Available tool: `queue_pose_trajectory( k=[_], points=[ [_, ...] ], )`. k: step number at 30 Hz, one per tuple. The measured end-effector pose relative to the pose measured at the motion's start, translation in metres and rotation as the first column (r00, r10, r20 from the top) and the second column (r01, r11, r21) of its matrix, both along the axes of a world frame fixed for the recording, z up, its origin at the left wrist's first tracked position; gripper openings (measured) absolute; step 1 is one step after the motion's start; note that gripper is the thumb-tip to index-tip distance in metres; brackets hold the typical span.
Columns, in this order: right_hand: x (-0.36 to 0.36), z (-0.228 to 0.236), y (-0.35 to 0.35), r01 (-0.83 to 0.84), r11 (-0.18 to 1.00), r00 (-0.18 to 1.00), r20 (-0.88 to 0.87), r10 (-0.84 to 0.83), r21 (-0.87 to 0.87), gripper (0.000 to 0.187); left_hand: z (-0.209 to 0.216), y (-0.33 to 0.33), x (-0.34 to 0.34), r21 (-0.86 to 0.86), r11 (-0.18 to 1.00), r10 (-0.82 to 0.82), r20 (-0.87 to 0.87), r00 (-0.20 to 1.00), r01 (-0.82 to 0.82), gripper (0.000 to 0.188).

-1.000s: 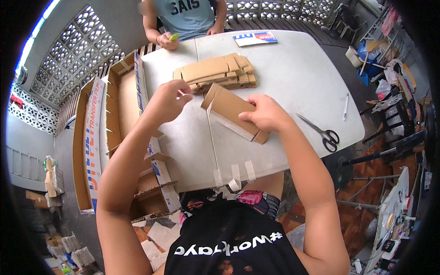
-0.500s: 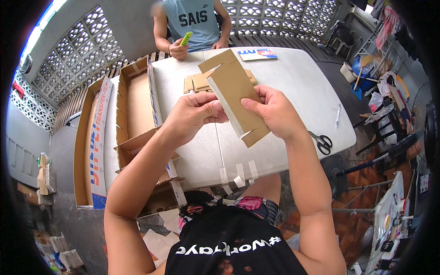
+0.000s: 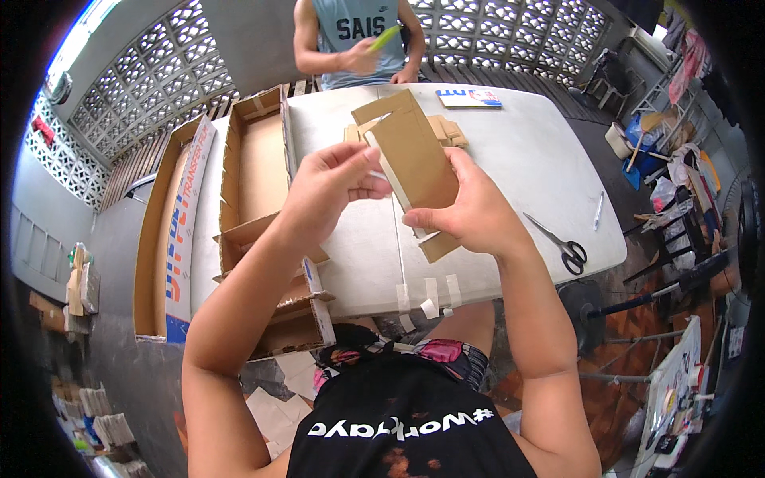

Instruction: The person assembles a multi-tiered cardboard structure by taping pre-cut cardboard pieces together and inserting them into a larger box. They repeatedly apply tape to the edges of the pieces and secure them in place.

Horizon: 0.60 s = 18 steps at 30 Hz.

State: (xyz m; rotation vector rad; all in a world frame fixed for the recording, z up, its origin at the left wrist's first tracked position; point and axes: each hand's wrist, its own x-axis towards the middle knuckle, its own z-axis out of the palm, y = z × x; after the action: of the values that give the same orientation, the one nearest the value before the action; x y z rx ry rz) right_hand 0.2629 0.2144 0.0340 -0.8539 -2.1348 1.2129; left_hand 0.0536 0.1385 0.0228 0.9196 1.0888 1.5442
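Observation:
My right hand (image 3: 472, 209) grips a folded piece of brown cardboard (image 3: 414, 155) above the table, thumb near its lower left edge and fingers behind. A flap with cut slots shows at its top, and a pale strip runs along its left edge. Close beside that edge, my left hand (image 3: 339, 179) is closed in a pinch. A thin whitish sliver shows at its fingertips, too small to name for sure. Behind the held piece, more cut cardboard pieces (image 3: 453, 131) lie on the white table (image 3: 510, 175).
Long cardboard trays (image 3: 255, 171) with dividers occupy the table's left side. Black scissors (image 3: 572, 255) and a pen (image 3: 598, 212) lie at right. Tape strips (image 3: 430, 288) hang at the near edge. Across the table, a person (image 3: 358, 48) holds a green tool (image 3: 386, 37).
My right thumb has shifted from the cardboard's face down to its lower left edge. My left fingertips have drawn slightly off the edge. The person opposite has raised the green tool.

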Motion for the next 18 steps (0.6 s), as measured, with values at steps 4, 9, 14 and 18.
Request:
queue_pose_trajectory(
  k=[4,9,14,18],
  points=[
    [-0.007,0.005,-0.002,-0.094,0.995,0.994,0.052,0.093,0.02,0.088,-0.002,-0.004,-0.031,0.026,0.998,0.053,-0.09,0.995,-0.051,0.029],
    [-0.031,0.009,0.0,-0.207,0.976,0.977,0.058,0.204,0.06,0.08,-0.006,-0.026,-0.058,-0.023,0.995,0.091,-0.195,0.977,-0.097,0.03],
    [-0.076,0.012,0.012,-0.343,0.895,0.939,0.147,0.312,0.285,0.074,-0.001,-0.067,-0.123,-0.148,0.972,0.091,-0.476,0.875,-0.181,0.033],
    [-0.133,0.026,0.008,-0.487,0.814,0.869,0.265,0.417,0.316,0.071,0.009,-0.112,-0.182,0.1,0.935,0.304,-0.722,0.621,-0.341,0.045]
  ],
)
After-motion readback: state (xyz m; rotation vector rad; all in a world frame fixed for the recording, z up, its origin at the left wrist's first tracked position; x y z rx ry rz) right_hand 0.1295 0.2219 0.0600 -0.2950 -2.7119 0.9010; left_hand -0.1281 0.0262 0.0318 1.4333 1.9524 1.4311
